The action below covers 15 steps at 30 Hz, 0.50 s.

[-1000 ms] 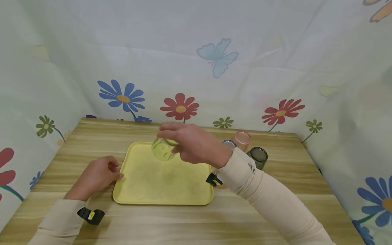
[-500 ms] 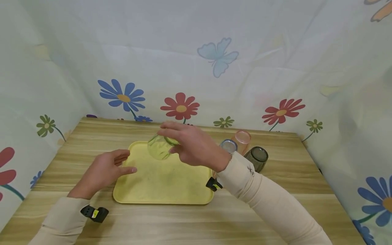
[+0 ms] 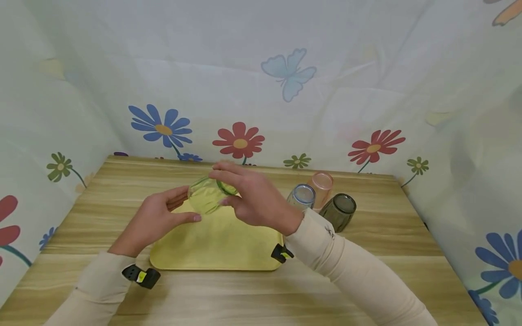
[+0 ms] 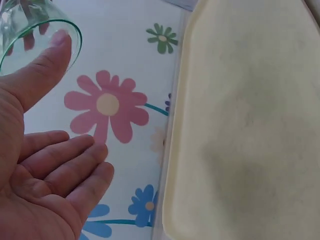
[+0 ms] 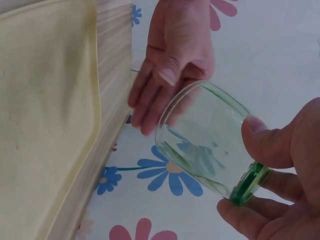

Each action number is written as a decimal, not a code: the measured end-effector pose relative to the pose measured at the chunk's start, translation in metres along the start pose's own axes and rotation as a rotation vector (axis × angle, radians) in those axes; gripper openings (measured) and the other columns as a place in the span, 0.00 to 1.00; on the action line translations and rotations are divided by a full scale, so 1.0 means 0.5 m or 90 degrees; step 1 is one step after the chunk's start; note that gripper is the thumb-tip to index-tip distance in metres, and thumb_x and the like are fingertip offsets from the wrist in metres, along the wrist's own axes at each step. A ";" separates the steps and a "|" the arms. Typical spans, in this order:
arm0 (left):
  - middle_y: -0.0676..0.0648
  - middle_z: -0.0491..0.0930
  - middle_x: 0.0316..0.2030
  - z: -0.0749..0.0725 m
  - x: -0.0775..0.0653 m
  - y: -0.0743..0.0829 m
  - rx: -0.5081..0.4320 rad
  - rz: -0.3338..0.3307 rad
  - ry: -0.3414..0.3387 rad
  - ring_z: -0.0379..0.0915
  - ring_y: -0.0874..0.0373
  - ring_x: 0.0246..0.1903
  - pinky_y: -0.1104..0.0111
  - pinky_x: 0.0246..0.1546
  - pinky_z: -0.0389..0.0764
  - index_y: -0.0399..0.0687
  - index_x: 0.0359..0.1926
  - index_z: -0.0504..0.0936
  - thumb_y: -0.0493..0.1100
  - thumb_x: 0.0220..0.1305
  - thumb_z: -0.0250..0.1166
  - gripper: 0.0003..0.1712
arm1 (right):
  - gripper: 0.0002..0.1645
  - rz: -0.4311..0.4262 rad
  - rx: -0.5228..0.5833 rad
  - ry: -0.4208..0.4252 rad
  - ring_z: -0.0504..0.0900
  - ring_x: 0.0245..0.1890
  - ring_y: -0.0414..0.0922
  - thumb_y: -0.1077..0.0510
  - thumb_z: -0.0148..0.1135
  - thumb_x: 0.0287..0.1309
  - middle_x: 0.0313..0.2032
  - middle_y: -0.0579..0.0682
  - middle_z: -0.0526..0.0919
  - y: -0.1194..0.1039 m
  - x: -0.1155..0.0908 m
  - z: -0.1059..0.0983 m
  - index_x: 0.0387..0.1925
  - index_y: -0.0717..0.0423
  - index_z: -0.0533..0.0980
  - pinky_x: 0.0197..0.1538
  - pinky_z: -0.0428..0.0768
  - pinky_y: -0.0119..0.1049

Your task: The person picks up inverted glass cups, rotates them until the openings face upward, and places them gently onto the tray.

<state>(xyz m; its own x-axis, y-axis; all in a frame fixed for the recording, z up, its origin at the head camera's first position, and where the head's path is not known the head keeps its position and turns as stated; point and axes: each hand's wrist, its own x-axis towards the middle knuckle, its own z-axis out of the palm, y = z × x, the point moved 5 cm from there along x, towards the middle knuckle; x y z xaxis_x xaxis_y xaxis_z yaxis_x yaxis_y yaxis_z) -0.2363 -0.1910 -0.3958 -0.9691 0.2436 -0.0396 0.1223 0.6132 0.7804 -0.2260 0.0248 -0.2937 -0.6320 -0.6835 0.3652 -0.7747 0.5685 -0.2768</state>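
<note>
a green glass (image 5: pixel 207 140) is held tilted in the air near the far edge of the yellow tray (image 3: pixel 216 249), its base grasped by the right hand (image 3: pixel 259 195). the left hand (image 3: pixel 156 218) is held beside its mouth, fingers extended; whether contact is made cannot be told.

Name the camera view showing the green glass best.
The right wrist view: the green glass is large there, rim to base, with the right hand gripping its base. The head view shows it smaller, partly covered by that hand; the left wrist view catches only its rim end, cut off at top left.
</note>
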 end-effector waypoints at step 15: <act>0.40 0.78 0.68 0.012 0.009 0.036 -0.137 0.077 -0.003 0.76 0.41 0.68 0.56 0.62 0.81 0.48 0.75 0.71 0.52 0.61 0.77 0.44 | 0.33 0.047 0.101 0.074 0.76 0.72 0.49 0.61 0.73 0.62 0.71 0.52 0.77 0.008 -0.015 0.008 0.68 0.55 0.76 0.73 0.77 0.45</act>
<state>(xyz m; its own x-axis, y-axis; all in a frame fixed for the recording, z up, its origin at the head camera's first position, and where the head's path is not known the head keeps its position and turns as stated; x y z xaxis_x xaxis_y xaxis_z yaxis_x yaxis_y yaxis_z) -0.2373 -0.1742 -0.3859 -0.9493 0.3086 0.0593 0.1878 0.4061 0.8943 -0.2246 0.0303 -0.3013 -0.6878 -0.5798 0.4367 -0.7255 0.5299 -0.4392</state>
